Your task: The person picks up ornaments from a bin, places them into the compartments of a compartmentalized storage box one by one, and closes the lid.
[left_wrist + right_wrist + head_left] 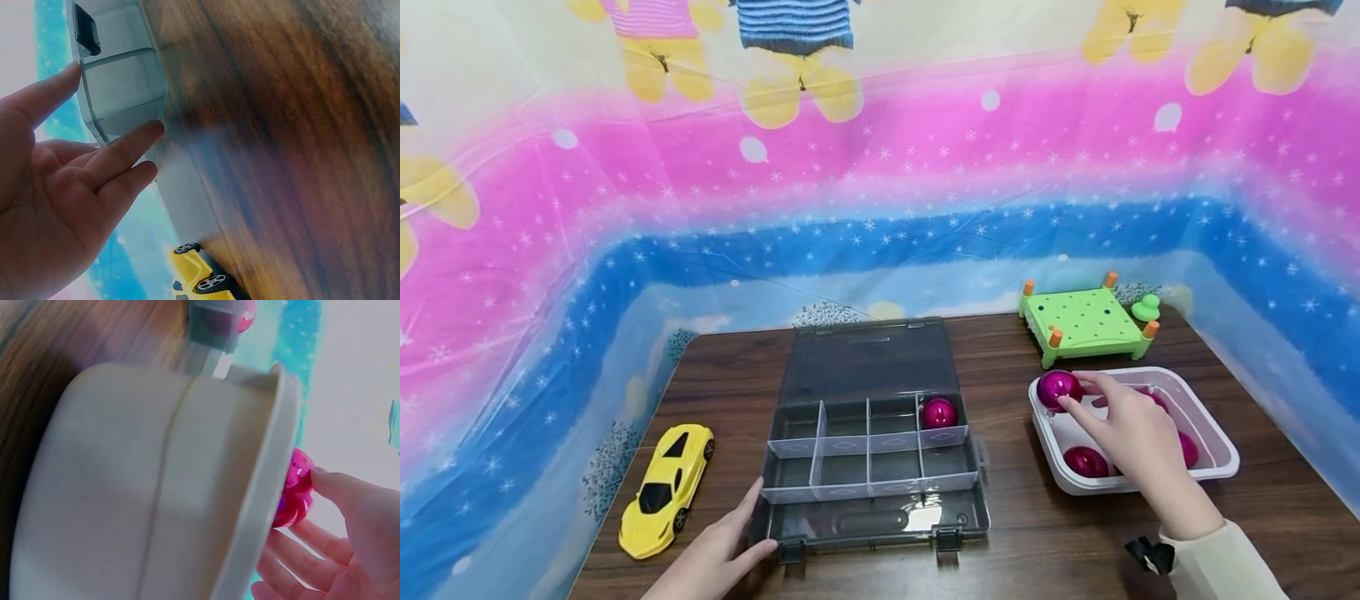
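Observation:
My right hand pinches a shiny magenta ball between thumb and fingers, above the far left corner of a white plastic basin. Inside that basin lie several more balls, some partly hidden by the hand. In the right wrist view the held ball shows beyond the basin's rim. My left hand rests against the near left corner of a grey translucent divided box, fingers fairly straight. The box's lid lies back, and one magenta ball sits in its far right compartment.
A yellow toy car stands left of the box. Behind the basin is a green toy bed with orange post tops, beside a small green piece. A patterned cloth hangs around the dark wooden table.

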The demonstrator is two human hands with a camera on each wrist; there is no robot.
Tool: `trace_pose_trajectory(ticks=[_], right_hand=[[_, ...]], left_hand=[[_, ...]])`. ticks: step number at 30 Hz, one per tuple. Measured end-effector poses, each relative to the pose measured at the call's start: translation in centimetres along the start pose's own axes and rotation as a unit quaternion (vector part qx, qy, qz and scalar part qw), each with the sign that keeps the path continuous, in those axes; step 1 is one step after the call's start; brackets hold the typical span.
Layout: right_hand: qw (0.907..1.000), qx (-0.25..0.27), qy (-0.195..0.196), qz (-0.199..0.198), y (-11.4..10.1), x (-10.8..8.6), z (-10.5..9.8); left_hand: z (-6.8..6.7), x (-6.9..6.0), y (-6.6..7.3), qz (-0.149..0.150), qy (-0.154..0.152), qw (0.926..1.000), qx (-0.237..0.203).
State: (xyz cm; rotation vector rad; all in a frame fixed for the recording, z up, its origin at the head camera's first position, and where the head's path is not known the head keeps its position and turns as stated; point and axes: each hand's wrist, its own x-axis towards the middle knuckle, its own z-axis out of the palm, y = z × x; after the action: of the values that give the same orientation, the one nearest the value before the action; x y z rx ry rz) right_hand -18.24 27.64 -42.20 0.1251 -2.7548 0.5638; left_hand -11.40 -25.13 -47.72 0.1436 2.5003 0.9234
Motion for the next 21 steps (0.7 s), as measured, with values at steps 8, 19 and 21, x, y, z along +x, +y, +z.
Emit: trace_pose_trajectory(ticks=[8, 19, 21], right_hand=[[0.9981, 0.008, 0.048, -0.037, -1.2, 0.2, -0.1], [0.9968, 0.018, 0.05, -0.059, -3.5, 0.3, 0.2], [0.9966, 0.018, 0.048, -0.065, -3.9, 0.3, 0.5]], left_hand=[[0.0, -0.1, 0.5, -0.01, -0.001, 0.9999, -0.006], [0.1, 0.4, -0.8, 0.005, -0.008, 0.9999, 0.009], [0.1, -0.1, 0.2, 0.007, 0.001, 0.9999, -0.007]])
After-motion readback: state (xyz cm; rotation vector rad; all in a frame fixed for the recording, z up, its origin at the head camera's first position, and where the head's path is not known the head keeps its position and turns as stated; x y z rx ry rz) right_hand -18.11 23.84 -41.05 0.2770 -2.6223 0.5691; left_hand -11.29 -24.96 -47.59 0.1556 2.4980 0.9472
